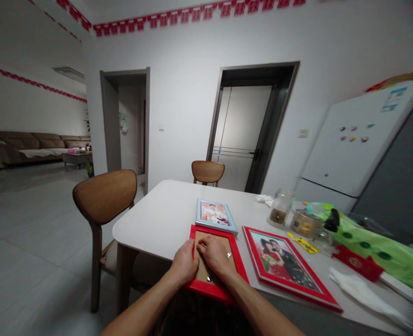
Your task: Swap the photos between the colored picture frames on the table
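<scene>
A red picture frame (240,266) lies face down at the table's near edge, its brown backing board (224,241) and small metal clips (229,255) showing. My left hand (186,263) is closed around the frame's left side. Over the backing, near that same side, my right hand (213,254) has its fingers curled and pressed together; whatever is under the fingertips is hidden. Just beyond stands no gap to a light blue framed photo (213,213), which lies face up. Another red framed photo (283,261) rests face up to the right.
On the right of the white table (150,214) are a glass jar (281,207), a lidded food container (304,223), a green bag (371,242), a red box (357,262) and white tissue (364,291). Wooden chairs (106,196) stand left and behind.
</scene>
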A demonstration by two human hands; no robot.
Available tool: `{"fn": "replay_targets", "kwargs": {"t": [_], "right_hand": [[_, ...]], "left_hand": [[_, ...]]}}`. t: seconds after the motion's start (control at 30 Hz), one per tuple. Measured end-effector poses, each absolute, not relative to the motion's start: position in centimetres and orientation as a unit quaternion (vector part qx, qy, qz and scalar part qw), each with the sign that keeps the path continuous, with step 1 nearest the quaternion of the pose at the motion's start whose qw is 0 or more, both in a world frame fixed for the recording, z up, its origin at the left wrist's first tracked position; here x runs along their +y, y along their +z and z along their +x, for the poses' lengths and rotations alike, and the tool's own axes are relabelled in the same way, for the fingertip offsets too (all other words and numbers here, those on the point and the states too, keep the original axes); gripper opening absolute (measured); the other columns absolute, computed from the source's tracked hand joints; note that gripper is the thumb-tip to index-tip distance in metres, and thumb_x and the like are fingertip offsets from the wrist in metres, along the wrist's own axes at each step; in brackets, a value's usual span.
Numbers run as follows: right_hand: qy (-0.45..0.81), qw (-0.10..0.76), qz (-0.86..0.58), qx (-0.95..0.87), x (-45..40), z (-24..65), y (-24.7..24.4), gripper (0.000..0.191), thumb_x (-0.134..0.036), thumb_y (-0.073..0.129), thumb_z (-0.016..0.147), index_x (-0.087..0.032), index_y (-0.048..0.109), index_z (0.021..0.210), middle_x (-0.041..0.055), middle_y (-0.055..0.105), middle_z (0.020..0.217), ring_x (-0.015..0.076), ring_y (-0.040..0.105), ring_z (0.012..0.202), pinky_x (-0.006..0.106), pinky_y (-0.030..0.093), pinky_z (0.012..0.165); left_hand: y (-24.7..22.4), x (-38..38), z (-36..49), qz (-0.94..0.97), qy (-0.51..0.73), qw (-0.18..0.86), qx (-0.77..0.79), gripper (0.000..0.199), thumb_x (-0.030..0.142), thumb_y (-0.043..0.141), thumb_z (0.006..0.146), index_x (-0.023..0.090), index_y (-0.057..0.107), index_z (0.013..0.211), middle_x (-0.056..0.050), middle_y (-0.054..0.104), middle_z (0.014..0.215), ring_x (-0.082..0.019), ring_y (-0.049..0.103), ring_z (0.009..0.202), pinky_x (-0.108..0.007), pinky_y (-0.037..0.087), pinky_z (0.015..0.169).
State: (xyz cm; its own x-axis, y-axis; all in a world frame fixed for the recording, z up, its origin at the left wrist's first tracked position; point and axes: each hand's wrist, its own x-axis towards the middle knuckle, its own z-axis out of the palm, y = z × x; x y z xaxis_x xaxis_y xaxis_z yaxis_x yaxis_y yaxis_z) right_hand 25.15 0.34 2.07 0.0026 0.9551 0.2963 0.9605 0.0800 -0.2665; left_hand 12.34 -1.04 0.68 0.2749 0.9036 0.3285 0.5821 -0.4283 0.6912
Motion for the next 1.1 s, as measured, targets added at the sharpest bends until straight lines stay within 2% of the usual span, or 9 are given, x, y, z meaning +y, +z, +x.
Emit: {"fn": "replay_targets", "kwargs": {"t": [0.1, 0.2, 0.53, 0.73, 0.8, 0.93, 1.1], "right_hand": [[-0.021, 0.195, -0.71, -0.677, 0.7, 26.2, 2.0, 0.034, -0.035, 0.038, 0.079, -0.019, 0.061, 0.099, 0.0092, 0.06, 0.095, 0.0198, 0.05, 0.088, 0.028, 0.034, 0.073], [-0.027, 0.178, -0.738, -0.65, 1.1, 27.1, 1.9, 0.036, -0.035, 0.036, 0.079, -0.016, 0.062, 0.095, 0.0123, 0.058, 0.094, 0.0237, 0.048, 0.09, 0.032, 0.034, 0.072], [-0.013, 0.152, -0.746, -0.649, 1.5, 27.3, 2.0, 0.033, -0.038, 0.036, 0.078, -0.029, 0.06, 0.099, 0.0083, 0.055, 0.099, 0.0246, 0.046, 0.093, 0.035, 0.034, 0.072], [-0.009, 0.166, -0.732, -0.661, -0.1, 27.9, 3.2, 0.039, -0.032, 0.039, 0.077, -0.022, 0.053, 0.111, 0.0088, 0.055, 0.108, 0.0215, 0.046, 0.098, 0.03, 0.033, 0.078], [0.0, 0.177, -0.718, -0.673, -1.7, 28.5, 3.6, 0.037, -0.033, 0.039, 0.076, -0.019, 0.056, 0.106, 0.0091, 0.056, 0.105, 0.0203, 0.048, 0.096, 0.027, 0.033, 0.077], [0.044, 0.162, -0.682, -0.712, -4.8, 29.5, 3.7, 0.034, -0.041, 0.048, 0.068, -0.019, 0.063, 0.089, 0.0083, 0.061, 0.09, 0.0187, 0.054, 0.081, 0.025, 0.036, 0.067], [0.057, 0.207, -0.669, -0.712, -5.5, 29.6, 3.0, 0.037, -0.03, 0.049, 0.065, -0.017, 0.06, 0.097, 0.0089, 0.062, 0.092, 0.0178, 0.055, 0.083, 0.024, 0.037, 0.071]], "left_hand": [[0.8, -1.1, 12.3, 0.767, 0.361, 0.227, 0.479, 0.046, 0.009, 0.051, 0.065, 0.015, 0.045, 0.111, -0.008, 0.053, 0.113, -0.018, 0.047, 0.104, -0.025, 0.032, 0.092], [0.9, -1.2, 12.4, 0.77, 0.362, 0.226, 0.475, 0.046, 0.009, 0.05, 0.065, 0.015, 0.046, 0.11, -0.007, 0.053, 0.112, -0.018, 0.048, 0.103, -0.025, 0.032, 0.092], [1.1, -1.2, 12.3, 0.77, 0.36, 0.229, 0.474, 0.045, 0.008, 0.049, 0.065, 0.015, 0.046, 0.11, -0.007, 0.054, 0.11, -0.019, 0.048, 0.101, -0.024, 0.033, 0.09], [1.1, -1.3, 12.3, 0.767, 0.36, 0.235, 0.476, 0.046, 0.007, 0.049, 0.065, 0.017, 0.046, 0.109, -0.006, 0.054, 0.111, -0.018, 0.047, 0.102, -0.024, 0.032, 0.09], [1.1, -1.4, 12.4, 0.765, 0.362, 0.236, 0.478, 0.045, 0.008, 0.049, 0.066, 0.017, 0.045, 0.11, -0.006, 0.053, 0.11, -0.018, 0.047, 0.102, -0.024, 0.032, 0.09], [1.2, -1.5, 12.5, 0.757, 0.363, 0.242, 0.486, 0.042, 0.009, 0.048, 0.067, 0.017, 0.046, 0.109, -0.006, 0.054, 0.109, -0.018, 0.047, 0.101, -0.024, 0.031, 0.09], [1.4, -1.6, 12.7, 0.748, 0.364, 0.256, 0.494, 0.043, 0.009, 0.05, 0.066, 0.017, 0.047, 0.109, -0.005, 0.054, 0.109, -0.018, 0.047, 0.101, -0.025, 0.03, 0.091]]}}
